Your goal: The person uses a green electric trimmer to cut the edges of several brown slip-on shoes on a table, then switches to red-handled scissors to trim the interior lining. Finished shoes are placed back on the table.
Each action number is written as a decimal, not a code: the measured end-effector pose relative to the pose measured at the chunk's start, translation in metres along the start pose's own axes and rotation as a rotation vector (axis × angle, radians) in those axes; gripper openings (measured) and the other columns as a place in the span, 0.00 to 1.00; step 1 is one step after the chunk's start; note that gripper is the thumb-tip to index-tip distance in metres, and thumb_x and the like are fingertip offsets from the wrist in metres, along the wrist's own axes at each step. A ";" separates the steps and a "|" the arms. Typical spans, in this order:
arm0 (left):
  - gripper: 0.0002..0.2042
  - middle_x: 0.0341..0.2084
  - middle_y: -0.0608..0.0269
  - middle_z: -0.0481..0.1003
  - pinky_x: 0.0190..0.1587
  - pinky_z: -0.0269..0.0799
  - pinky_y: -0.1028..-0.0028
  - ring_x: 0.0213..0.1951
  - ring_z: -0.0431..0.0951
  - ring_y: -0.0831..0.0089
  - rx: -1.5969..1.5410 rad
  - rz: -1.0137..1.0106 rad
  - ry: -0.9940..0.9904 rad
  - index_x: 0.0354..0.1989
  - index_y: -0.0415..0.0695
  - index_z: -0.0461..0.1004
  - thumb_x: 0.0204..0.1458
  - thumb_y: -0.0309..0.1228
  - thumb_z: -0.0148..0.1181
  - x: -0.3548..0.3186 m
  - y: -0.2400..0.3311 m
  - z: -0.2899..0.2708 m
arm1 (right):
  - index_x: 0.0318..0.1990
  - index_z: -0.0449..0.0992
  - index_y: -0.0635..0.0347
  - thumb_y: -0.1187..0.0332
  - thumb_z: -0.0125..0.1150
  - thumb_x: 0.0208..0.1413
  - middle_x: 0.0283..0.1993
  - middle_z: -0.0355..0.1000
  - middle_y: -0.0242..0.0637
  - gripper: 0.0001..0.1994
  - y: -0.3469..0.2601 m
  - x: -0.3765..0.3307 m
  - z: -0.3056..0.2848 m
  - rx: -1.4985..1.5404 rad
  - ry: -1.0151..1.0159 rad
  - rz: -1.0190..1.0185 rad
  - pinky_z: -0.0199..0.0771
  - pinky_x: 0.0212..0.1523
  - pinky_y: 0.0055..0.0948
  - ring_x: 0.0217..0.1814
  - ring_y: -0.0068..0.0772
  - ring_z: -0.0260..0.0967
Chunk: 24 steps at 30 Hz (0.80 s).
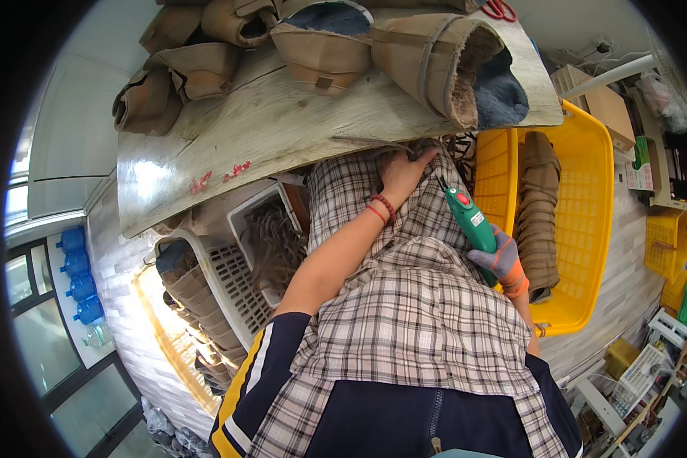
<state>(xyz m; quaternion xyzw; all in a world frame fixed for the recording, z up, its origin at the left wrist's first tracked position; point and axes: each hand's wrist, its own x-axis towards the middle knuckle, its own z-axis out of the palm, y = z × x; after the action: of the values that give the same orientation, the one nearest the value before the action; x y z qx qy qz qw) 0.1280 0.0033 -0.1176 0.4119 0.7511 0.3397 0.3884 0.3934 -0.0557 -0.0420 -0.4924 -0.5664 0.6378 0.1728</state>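
My right hand [504, 256], in a grey and orange glove, is closed around a green handheld power tool [466, 216] with a red button. The tool's thin tip points up and left, close to my other hand, over the plaid apron [427, 305] on my lap. My left hand [403, 177], bare with red bracelets at the wrist, is closed on a narrow brown strip [366, 142] at the table's near edge. Part of the strip and some fingertips are hard to make out there.
Brown fur-lined sleeve-like pieces [320, 57] stand on the worn table [275, 130]; red scissors [498, 9] lie at its far right. A yellow crate [599, 252] at my right holds a nested brown stack [540, 214]. White baskets [229, 294] with brown pieces stand on the left.
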 end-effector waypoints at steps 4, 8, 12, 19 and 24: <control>0.27 0.40 0.41 0.73 0.46 0.67 0.59 0.42 0.72 0.45 0.098 0.262 0.161 0.48 0.34 0.69 0.55 0.50 0.50 0.019 -0.036 0.007 | 0.54 0.67 0.67 0.62 0.76 0.36 0.43 0.72 0.34 0.36 0.002 -0.001 0.000 -0.020 -0.006 0.000 0.68 0.45 0.24 0.42 0.22 0.67; 0.16 0.34 0.39 0.73 0.39 0.69 0.56 0.37 0.73 0.43 0.138 0.249 -0.001 0.40 0.34 0.70 0.56 0.37 0.52 -0.011 -0.028 -0.039 | 0.54 0.67 0.66 0.61 0.77 0.36 0.42 0.72 0.33 0.36 0.004 0.001 -0.001 -0.024 0.005 0.006 0.68 0.45 0.24 0.41 0.22 0.67; 0.05 0.28 0.44 0.73 0.33 0.69 0.59 0.33 0.74 0.46 0.081 0.289 0.069 0.36 0.38 0.69 0.52 0.25 0.50 -0.069 -0.036 -0.103 | 0.53 0.68 0.66 0.60 0.77 0.35 0.41 0.72 0.32 0.37 0.008 0.004 -0.001 -0.010 -0.009 0.038 0.68 0.44 0.24 0.40 0.22 0.66; 0.03 0.25 0.46 0.72 0.31 0.68 0.63 0.29 0.73 0.49 0.440 0.103 0.640 0.34 0.37 0.68 0.55 0.24 0.50 -0.144 -0.152 -0.216 | 0.53 0.67 0.65 0.61 0.75 0.38 0.40 0.71 0.32 0.34 0.002 0.004 0.002 0.005 -0.029 0.035 0.68 0.43 0.25 0.40 0.22 0.66; 0.19 0.42 0.49 0.73 0.45 0.68 0.59 0.43 0.72 0.48 1.130 -0.105 0.424 0.52 0.44 0.66 0.53 0.36 0.56 -0.159 -0.197 -0.218 | 0.53 0.67 0.66 0.63 0.73 0.39 0.41 0.71 0.32 0.32 0.009 0.007 0.000 0.022 -0.046 0.038 0.68 0.44 0.25 0.40 0.22 0.66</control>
<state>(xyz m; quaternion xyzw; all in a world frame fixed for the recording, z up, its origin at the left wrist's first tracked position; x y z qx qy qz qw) -0.0730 -0.2627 -0.1307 0.4402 0.8955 -0.0567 -0.0325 0.3934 -0.0530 -0.0532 -0.4864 -0.5539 0.6581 0.1531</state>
